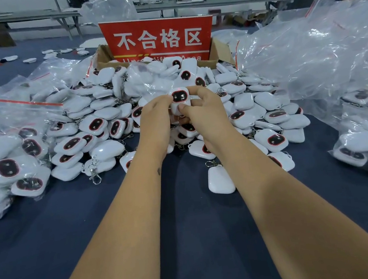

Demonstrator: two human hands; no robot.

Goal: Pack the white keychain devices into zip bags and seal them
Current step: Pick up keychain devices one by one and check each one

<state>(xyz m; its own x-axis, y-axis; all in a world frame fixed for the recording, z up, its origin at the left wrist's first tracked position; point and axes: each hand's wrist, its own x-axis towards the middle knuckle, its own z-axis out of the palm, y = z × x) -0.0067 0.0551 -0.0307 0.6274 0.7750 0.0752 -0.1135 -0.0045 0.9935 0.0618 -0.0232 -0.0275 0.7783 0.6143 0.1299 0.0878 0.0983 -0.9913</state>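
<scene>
Step in hand: picking. Left hand [154,115] and right hand [200,109] both pinch one white keychain device [179,99], grip tight, held just above the loose pile [105,117] on the counter [190,232]. Next likely: fetch an empty zip bag [307,52], open its mouth, insert.

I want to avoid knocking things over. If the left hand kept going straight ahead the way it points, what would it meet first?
Probably the heaped white keychains just beyond the left hand, before the cardboard box with the red sign; depth is hard to judge.
</scene>
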